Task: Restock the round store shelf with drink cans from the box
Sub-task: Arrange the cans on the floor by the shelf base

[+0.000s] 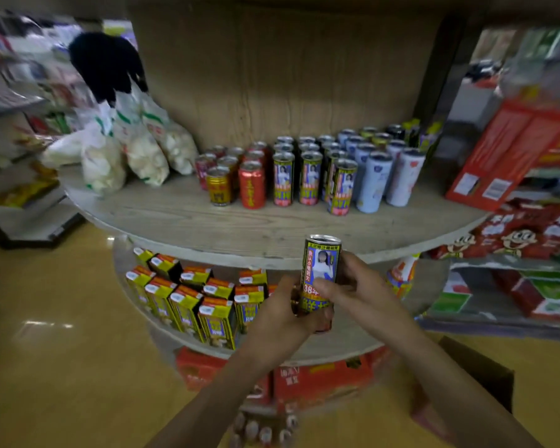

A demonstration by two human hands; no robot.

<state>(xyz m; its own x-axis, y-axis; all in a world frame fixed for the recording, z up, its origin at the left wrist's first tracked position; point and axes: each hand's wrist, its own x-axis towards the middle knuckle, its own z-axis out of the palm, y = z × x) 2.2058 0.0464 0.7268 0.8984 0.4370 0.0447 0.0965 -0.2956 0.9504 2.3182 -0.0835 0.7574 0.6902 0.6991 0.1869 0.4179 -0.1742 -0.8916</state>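
I hold one tall blue-and-yellow drink can [321, 270] upright in front of the round shelf's wooden top tier [207, 227], below its front edge. My left hand [283, 310] grips the can's lower part, and my right hand [353, 287] wraps it from the right with the thumb across the label. Something dark red shows under my left fingers; I cannot tell what it is. Matching cans [307, 179] stand in rows on the tier between red cans [251, 185] and pale blue cans [375, 182]. The cardboard box [485, 376] lies low at the right, and can tops [262, 428] show at the bottom edge.
Bags of white snacks [136, 150] lie on the tier's left side. Yellow drink cartons [188, 302] fill the lower tier, with red cases [304, 379] beneath. Red boxes [514, 150] and packets crowd the right-hand shelving. A strip of bare wood runs in front of the cans.
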